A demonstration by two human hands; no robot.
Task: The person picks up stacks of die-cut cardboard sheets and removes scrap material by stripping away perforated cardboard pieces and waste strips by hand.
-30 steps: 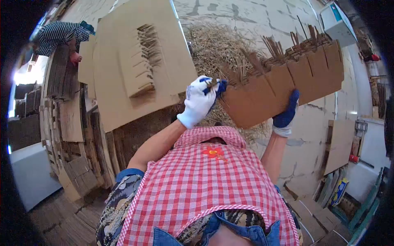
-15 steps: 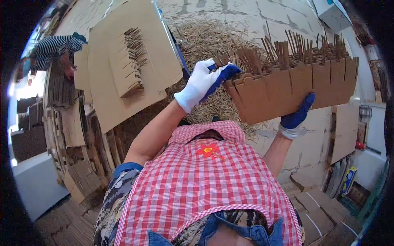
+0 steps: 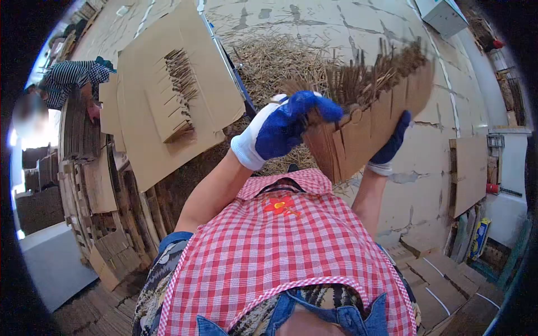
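A stack of slotted brown cardboard sheets (image 3: 372,131) is held up in front of me, tilted, its top edge bristling with narrow waste strips (image 3: 364,75). My right hand (image 3: 394,144), in a blue-and-white glove, grips the stack from below and behind; part of it is hidden by the cardboard. At the stack's left end, my left hand (image 3: 286,126), gloved the same way, has its fingers curled round some cardboard strips. Its fingertips are slightly blurred. Another slotted cardboard stack (image 3: 165,103) lies to the left on a large flat cardboard sheet (image 3: 216,115).
Loose cardboard strips (image 3: 274,56) are heaped on the floor ahead. At the far left a person in a striped top (image 3: 70,78) bends over stacked cardboard (image 3: 81,131). Strapped cardboard bundles (image 3: 443,280) lie at lower right, and a cardboard panel (image 3: 469,173) stands by the right wall.
The held stack has swung, its far end coming left and upward and its left end tilting down. My left hand has rolled so its blue palm side shows; my right hand moved slightly left.
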